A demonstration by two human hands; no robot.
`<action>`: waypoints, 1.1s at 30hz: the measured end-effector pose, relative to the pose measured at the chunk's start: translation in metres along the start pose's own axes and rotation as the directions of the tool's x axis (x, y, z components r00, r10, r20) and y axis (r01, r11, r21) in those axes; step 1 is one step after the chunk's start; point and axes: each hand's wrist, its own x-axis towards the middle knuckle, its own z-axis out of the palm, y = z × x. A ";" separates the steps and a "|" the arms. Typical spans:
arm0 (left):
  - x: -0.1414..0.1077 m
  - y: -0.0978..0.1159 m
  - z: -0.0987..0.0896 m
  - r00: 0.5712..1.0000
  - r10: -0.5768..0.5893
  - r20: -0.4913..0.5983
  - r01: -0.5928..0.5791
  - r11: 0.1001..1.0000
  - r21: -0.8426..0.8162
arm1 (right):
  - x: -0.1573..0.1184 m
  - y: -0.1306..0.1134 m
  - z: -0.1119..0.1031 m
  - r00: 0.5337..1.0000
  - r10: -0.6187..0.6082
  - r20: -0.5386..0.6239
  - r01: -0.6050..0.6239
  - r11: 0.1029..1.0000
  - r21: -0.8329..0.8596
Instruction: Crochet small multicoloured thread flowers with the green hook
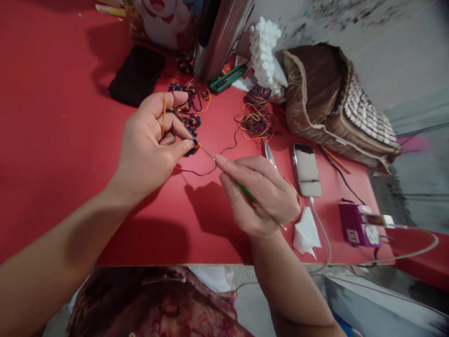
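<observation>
My left hand (150, 135) pinches the end of a dark, multicoloured crochet piece (191, 122) between thumb and finger. Orange yarn is looped around its fingers. Part of the piece is hidden behind that hand. In my right hand (261, 192) is a thin crochet hook (246, 191) with a green grip, held like a pen. Its metal tip reaches to the work at my left fingertips. A strand of yarn (199, 174) curves over the table below the hook and runs back toward a loose tangle of multicoloured yarn (257, 119).
On the red table (59, 154) lie a black case (137, 75), a green cutter (228, 78), scissors (269, 154), a phone (307, 171) on a cable and crumpled tissue (306, 234). A metal flask (219, 42), brown bag (326, 98) and purple power block (358, 224) also stand there.
</observation>
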 end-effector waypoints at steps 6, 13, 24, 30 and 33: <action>-0.004 -0.001 0.000 0.997 0.072 0.020 -0.073 0.997 0.031 | -0.003 0.001 0.009 0.795 0.606 -0.015 -0.507 0.679 0.530; -0.002 -0.002 0.001 0.999 0.028 0.019 -0.027 0.999 -0.034 | 0.007 0.017 0.012 0.474 0.764 0.439 -0.662 -0.021 0.750; 0.004 -0.003 -0.001 1.000 0.018 0.009 -0.017 0.998 -0.068 | -0.003 0.000 -0.001 0.995 0.093 0.026 -0.095 0.992 0.078; 0.007 -0.001 -0.003 0.999 -0.041 0.021 0.043 0.986 -0.160 | -0.002 0.001 0.003 0.998 0.058 0.015 -0.058 0.998 0.034; 0.004 -0.003 -0.003 0.998 0.061 0.030 -0.060 0.997 -0.056 | 0.000 0.003 0.008 0.880 0.471 -0.054 -0.423 0.831 0.362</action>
